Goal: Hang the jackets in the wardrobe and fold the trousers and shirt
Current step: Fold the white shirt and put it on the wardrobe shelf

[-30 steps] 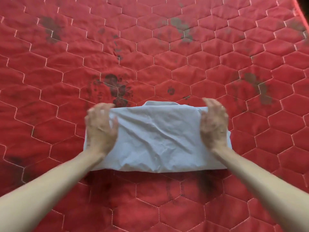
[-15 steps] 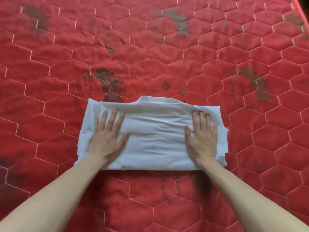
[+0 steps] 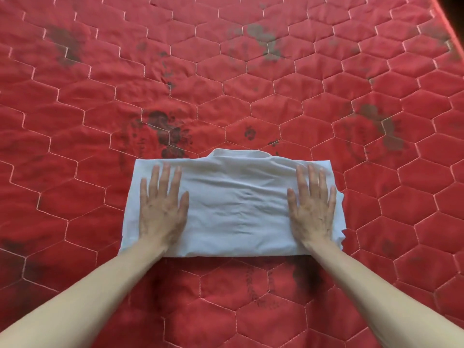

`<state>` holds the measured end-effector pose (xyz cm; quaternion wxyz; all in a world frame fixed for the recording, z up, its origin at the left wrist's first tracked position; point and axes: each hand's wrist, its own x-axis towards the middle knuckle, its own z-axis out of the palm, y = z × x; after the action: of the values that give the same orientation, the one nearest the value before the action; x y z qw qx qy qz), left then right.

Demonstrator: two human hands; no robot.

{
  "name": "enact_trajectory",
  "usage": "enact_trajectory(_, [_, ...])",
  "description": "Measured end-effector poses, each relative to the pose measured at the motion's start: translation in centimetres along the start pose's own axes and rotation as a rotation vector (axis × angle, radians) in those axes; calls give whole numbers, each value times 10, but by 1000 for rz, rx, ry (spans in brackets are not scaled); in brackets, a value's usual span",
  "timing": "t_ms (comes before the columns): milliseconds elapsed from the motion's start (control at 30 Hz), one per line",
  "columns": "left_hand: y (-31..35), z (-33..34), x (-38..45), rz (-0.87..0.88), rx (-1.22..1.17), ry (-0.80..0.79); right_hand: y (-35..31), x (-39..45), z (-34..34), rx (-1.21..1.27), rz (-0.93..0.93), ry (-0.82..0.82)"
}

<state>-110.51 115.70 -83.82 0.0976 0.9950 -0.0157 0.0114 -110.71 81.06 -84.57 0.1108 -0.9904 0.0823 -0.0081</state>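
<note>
A white shirt (image 3: 233, 204) lies folded into a wide rectangle on the red quilted mattress (image 3: 226, 84), its collar peeking out at the far edge. My left hand (image 3: 162, 207) presses flat on the shirt's left part, fingers straight and pointing away from me. My right hand (image 3: 313, 207) presses flat on the right part in the same way. Neither hand grips the cloth. No jackets, trousers or wardrobe are in view.
The mattress fills the whole view, with hexagon stitching and several dark stains (image 3: 170, 131). Its right edge (image 3: 449, 23) shows at the top right corner, with darkness beyond.
One second ago both hands held the shirt's far corners while folding it over. They let go, laid flat on the fold, and have since slid outward towards the shirt's sides.
</note>
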Motion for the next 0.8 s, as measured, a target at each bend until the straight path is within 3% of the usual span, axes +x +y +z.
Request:
enact_trajectory(67, [19,12,1,108,28,-73,12,-9,1,-27,114,-9])
enact_trajectory(133, [15,26,-3,62,50,-149,26,-17,2,-31,213,-40])
enact_trajectory(233, [-12,31,-7,-79,53,-170,34,-16,1,5,213,-47])
enact_trajectory(333, [-33,22,-12,-21,68,-215,35,-15,-1,85,232,-33])
enact_trajectory(500, [-32,9,-34,-36,81,-214,25,-29,-26,300,582,71])
enact_trajectory(633, [-7,4,-62,32,94,-288,31,-37,-45,565,860,-24])
enact_trajectory(800, [-3,-1,-87,-227,108,-371,22,-45,-70,627,788,-193])
